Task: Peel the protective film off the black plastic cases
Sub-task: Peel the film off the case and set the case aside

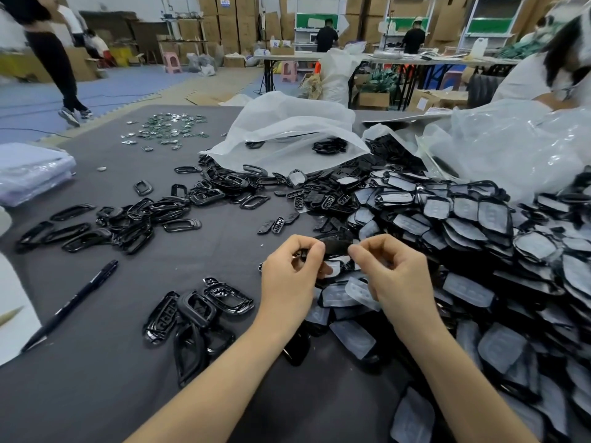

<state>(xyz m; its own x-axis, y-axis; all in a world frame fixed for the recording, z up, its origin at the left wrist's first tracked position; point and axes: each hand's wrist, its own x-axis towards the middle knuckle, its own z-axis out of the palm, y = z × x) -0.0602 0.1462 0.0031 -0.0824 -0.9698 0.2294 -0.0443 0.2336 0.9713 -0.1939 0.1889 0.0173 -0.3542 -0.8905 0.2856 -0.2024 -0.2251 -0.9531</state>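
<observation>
Your left hand (289, 273) and right hand (388, 271) pinch one black case (335, 245) above the table (96, 378) (film edge unclear), small peeled heap (198, 310) to the left, much larger film-covered pile (479, 228) to the right: most work remains, I judge.

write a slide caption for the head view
Left hand and right hand pinch one black case above a grey table, film-covered cases heaped right, bare frames left.

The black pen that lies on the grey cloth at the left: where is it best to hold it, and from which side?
Take the black pen at mid-barrel from above, thumb and finger across its length. It lies flat and diagonal on the grey cloth, apart from the case piles, so both long sides are free.
</observation>
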